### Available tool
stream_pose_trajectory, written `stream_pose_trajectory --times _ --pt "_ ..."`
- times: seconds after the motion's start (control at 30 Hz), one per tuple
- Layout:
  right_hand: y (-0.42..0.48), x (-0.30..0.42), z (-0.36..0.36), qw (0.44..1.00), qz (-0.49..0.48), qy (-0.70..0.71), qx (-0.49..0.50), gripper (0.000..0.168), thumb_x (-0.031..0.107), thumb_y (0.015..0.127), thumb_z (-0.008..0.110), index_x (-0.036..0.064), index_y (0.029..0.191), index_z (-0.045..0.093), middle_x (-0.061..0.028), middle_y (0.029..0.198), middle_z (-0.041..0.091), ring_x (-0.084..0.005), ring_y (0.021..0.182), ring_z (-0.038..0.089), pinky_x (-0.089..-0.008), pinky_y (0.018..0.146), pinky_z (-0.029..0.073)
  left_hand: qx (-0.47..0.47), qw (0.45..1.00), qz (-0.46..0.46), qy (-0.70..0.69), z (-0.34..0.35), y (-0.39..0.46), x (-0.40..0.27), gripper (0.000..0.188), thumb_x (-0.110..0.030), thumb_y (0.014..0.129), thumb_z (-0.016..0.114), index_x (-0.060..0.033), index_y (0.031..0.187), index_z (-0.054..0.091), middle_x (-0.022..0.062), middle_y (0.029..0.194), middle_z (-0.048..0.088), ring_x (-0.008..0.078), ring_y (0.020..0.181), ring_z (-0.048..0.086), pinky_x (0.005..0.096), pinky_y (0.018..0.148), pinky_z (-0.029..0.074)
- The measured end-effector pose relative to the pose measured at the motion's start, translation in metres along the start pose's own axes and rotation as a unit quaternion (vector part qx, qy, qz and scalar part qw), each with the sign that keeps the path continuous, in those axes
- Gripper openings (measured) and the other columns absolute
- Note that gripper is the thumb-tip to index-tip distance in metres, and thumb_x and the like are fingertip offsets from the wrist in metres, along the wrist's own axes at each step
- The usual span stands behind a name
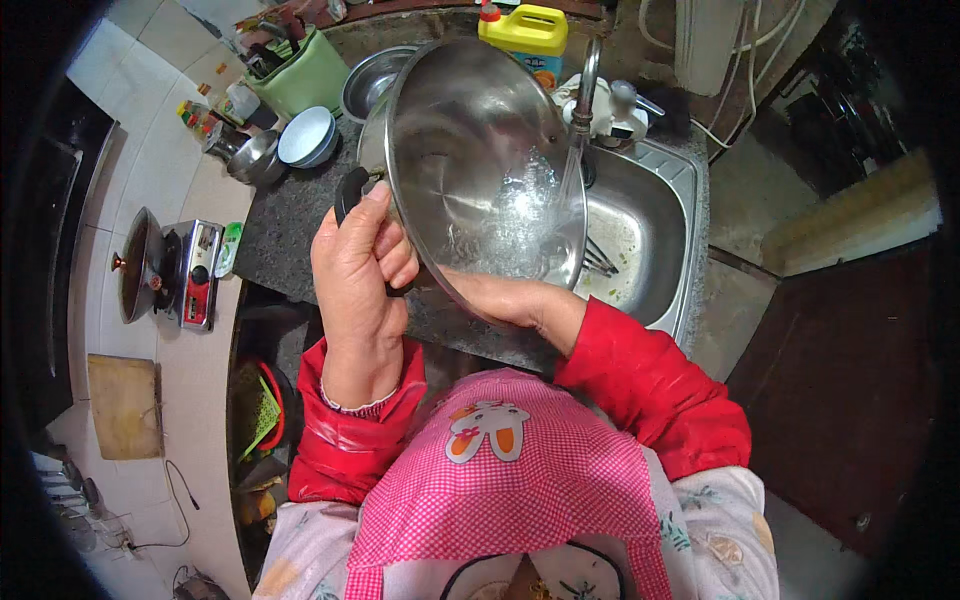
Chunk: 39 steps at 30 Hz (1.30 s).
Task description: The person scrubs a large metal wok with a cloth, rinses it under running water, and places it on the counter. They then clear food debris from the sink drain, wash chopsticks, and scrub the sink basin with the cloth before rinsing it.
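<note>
My left hand (364, 262) grips the black side handle (351, 193) of a large stainless steel pot (480, 172), which is tilted with its opening towards me. Water runs from the faucet (589, 82) into the pot's right side and pools along the lower wall. My right hand (495, 296) reaches behind the pot's near rim; its fingers are hidden, so what they touch does not show. Right of the pot lies the steel sink (637, 247), with green scraps on its bottom and the wires of a whisk-like utensil (598, 259) partly under the pot.
Behind the pot stand a metal bowl (371, 82) and a yellow jug (525, 34). White bowls (307, 136), steel bowls (259, 157) and a green utensil holder (300, 75) are at the back left. A kitchen scale (201, 274) sits left, near a pot lid (139, 266).
</note>
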State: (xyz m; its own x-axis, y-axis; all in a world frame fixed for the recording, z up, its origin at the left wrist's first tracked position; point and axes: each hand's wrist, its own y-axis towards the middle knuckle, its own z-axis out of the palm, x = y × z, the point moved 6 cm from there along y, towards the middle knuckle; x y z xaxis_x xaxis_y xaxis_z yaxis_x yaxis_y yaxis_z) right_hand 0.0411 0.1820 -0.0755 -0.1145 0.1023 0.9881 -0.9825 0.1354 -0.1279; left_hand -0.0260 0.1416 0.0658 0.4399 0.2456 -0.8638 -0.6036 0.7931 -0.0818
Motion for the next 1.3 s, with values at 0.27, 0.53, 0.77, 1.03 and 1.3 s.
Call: stream_pose_trajectory --times 0.27,0.53,0.77,1.03,1.3 --pt "-0.064 0.010 -0.011 0.995 -0.068 -0.077 0.017 0.053 0.035 0.099 0.026 -0.004 0.135 0.031 -0.0165 0.142 0.032 -0.0240 0.131 0.030 -0.0316 0.109 0.022 0.019 1.000 -0.022 -0.012 0.004 0.009 0.002 0.017 -0.013 0.089 0.054 -0.0107 0.074 0.047 -0.0081 0.052 0.031 0.0015 0.039 0.024 0.0187 0.036 0.019" --pt "-0.087 -0.069 -0.165 0.660 0.049 -0.739 -0.123 0.049 0.031 0.086 0.045 0.003 0.126 0.047 -0.0128 0.135 0.041 -0.0292 0.130 0.029 -0.0437 0.109 0.020 0.088 0.989 -0.113 -0.025 0.021 0.005 0.002 0.019 -0.017 0.090 0.054 -0.0119 0.074 0.045 -0.0056 0.057 0.034 0.0036 0.041 0.029 0.0192 0.037 0.023" --pt "-0.024 -0.092 -0.111 0.844 0.119 -0.513 -0.104 0.076 0.042 0.086 0.050 -0.005 0.138 0.019 -0.0250 0.140 0.030 -0.0366 0.133 0.022 -0.0423 0.110 0.018 0.122 0.974 -0.153 -0.112 0.034 0.028 -0.002 0.018 -0.017 0.091 0.052 -0.0090 0.076 0.047 -0.0037 0.059 0.039 0.0052 0.046 0.036 0.0203 0.041 0.030" --pt "-0.133 -0.040 -0.157 0.766 0.064 -0.553 -0.323 0.054 0.027 0.076 0.065 0.007 0.123 0.047 -0.0187 0.127 0.043 -0.0373 0.118 0.039 -0.0482 0.098 0.031 0.123 0.975 -0.151 -0.109 0.035 0.034 -0.007 0.021 -0.018 0.093 0.049 -0.0102 0.074 0.045 -0.0039 0.062 0.038 0.0045 0.049 0.036 0.0198 0.043 0.031" --pt "-0.112 -0.125 -0.134 0.914 0.184 0.122 -0.340 0.033 0.005 0.077 0.057 -0.003 0.107 0.050 -0.0114 0.082 0.059 -0.0182 0.059 0.059 -0.0260 0.043 0.047 0.224 0.968 -0.110 0.018 0.121 0.024 0.007 0.013 -0.015 0.087 0.058 -0.0077 0.081 0.049 -0.0011 0.069 0.043 0.0087 0.059 0.040 0.0230 0.053 0.034"
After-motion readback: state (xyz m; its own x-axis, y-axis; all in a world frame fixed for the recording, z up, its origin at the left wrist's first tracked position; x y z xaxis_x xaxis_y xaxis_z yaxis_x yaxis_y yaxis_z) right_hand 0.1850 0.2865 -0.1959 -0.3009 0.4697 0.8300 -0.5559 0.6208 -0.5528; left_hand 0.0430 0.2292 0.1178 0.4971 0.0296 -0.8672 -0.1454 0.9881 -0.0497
